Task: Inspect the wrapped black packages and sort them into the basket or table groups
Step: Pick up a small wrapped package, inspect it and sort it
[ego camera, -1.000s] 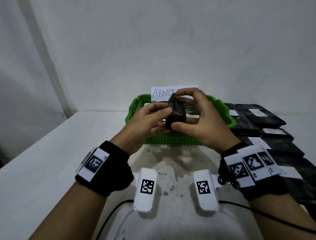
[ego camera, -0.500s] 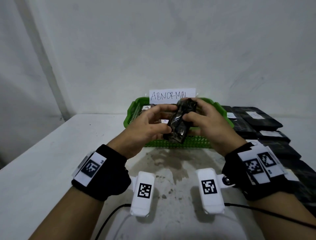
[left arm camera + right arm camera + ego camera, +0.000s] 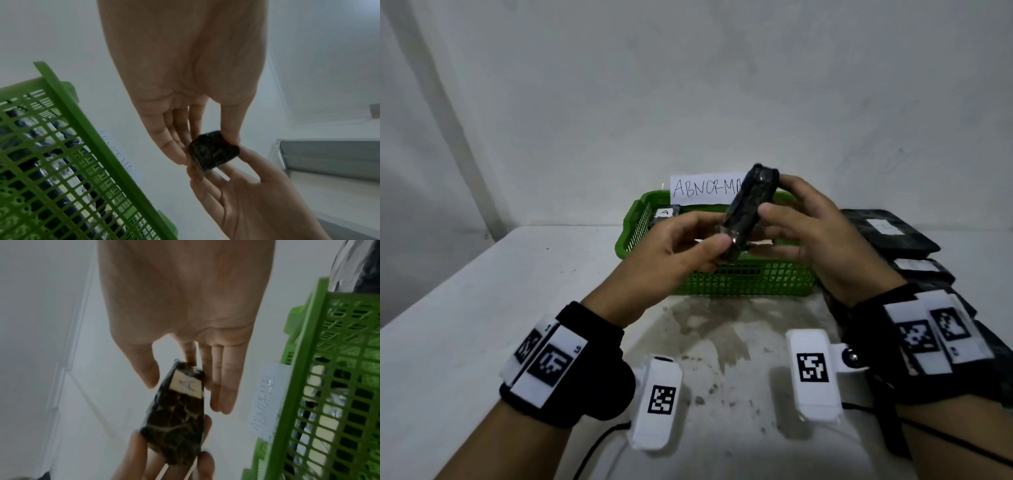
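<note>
Holding the package (image 3: 751, 209) over the basket (image 3: 743, 282), both hands pinch it: left hand (image 3: 681, 253) at its lower end, right hand (image 3: 811, 233) higher. Its label (image 3: 186, 385) reads "A"; keep each grip light, on the edges.

Both hands (image 3: 739, 240) raised the package (image 3: 748, 209) more upright.

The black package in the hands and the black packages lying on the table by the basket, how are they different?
The held package is up in the air, tilted on end; the table packages lie flat, side by side. The held package is pinched between the left hand and right hand; nothing touches the table packages. The held package hangs over the green basket; the table packages sit to its right. All look black, shiny-wrapped and carry a white label.
</note>
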Tool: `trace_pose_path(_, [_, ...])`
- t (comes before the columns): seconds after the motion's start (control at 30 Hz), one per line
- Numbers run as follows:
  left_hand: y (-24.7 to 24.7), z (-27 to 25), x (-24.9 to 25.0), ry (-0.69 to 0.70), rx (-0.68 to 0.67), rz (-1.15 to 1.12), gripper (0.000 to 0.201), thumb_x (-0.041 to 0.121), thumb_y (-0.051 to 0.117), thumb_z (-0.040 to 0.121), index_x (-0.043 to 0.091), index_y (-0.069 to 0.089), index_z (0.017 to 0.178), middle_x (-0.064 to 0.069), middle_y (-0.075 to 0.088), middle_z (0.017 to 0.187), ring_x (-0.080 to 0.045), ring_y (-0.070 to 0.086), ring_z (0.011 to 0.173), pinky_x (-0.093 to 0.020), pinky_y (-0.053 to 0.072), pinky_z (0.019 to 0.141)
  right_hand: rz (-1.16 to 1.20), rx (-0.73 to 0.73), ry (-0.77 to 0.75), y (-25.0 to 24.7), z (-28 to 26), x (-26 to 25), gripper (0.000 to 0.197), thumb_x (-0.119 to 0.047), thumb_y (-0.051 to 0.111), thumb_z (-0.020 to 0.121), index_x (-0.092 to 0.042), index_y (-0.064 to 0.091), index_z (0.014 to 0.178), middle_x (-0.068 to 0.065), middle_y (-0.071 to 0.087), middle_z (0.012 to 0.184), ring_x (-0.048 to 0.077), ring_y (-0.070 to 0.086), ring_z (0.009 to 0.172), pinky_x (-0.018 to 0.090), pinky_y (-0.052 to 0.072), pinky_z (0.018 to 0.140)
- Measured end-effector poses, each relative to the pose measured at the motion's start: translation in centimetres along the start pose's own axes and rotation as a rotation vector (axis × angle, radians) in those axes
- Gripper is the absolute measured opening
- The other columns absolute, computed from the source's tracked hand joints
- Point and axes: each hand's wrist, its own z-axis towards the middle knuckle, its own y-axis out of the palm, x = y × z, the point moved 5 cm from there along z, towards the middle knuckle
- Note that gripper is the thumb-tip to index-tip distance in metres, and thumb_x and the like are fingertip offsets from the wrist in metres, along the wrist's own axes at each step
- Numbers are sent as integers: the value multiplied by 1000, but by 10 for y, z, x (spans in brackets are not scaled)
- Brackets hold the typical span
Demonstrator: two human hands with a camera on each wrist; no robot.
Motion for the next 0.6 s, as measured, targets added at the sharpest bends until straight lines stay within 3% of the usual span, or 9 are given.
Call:
trace_pose_path(0.07, [0, 5, -4, -2, 9, -53, 41, 34, 57, 86, 14, 66, 121, 3, 74, 101, -14, 70, 92, -30, 59, 83, -48, 35, -8, -13, 2, -3, 30, -11, 61, 98, -19, 62, 127, 12, 71, 120, 24, 74, 89, 38, 62, 77])
trace_pose_path(0.13, [4, 13, -9, -38, 18, -139, 37, 35, 53, 87, 15, 68, 114, 4, 74, 92, -15, 68, 86, -31, 58, 79, -105, 97, -23, -26, 3, -3, 30, -9, 63, 97, -16, 62, 126, 9, 67, 125, 16, 72, 82, 35, 62, 76])
trace_pose_path(0.23, [15, 32, -13, -78, 2, -141, 35, 35, 50, 91, 16, 67, 115, -3, 74, 95, -17, 69, 83, -27, 58, 76, -146, 152, -27, -39, 2, -3, 40, -10, 68, 92, -15, 59, 131, 7, 63, 129, 12, 73, 77, 34, 63, 77])
trace_pose_path(0.33, [27, 56, -15, -91, -43, -60, 29, 27, 45, 103, 15, 63, 122, -11, 72, 109, -20, 70, 86, -34, 56, 82, -302, 149, 13, -52, 3, 2, 68, -30, 79, 79, -28, 51, 142, -4, 58, 137, 18, 74, 96, 43, 62, 87])
trace_pose_path(0.43, [36, 72, -14, -104, -77, -44, 28, 29, 40, 106, 17, 63, 117, -6, 73, 102, -18, 71, 83, -38, 55, 82, -454, 234, 11, -66, 3, 4, 83, -53, 82, 72, -46, 43, 145, -11, 60, 131, 14, 72, 99, 48, 58, 94])
trace_pose_path(0.5, [37, 81, -15, -124, -64, -69, 31, 32, 36, 107, 21, 65, 109, -2, 76, 91, -19, 69, 77, -42, 54, 79, -564, 276, -21, -71, 2, 4, 73, -63, 76, 70, -50, 49, 137, -14, 62, 120, 12, 67, 105, 48, 56, 95])
trace_pose_path(0.6, [35, 93, -19, -162, -67, -71, 34, 37, 32, 108, 28, 65, 104, -1, 76, 78, -19, 62, 71, -36, 51, 72, -684, 256, -32, -71, 6, 10, 43, -52, 76, 82, -41, 62, 122, -8, 62, 118, 8, 60, 112, 45, 51, 100])
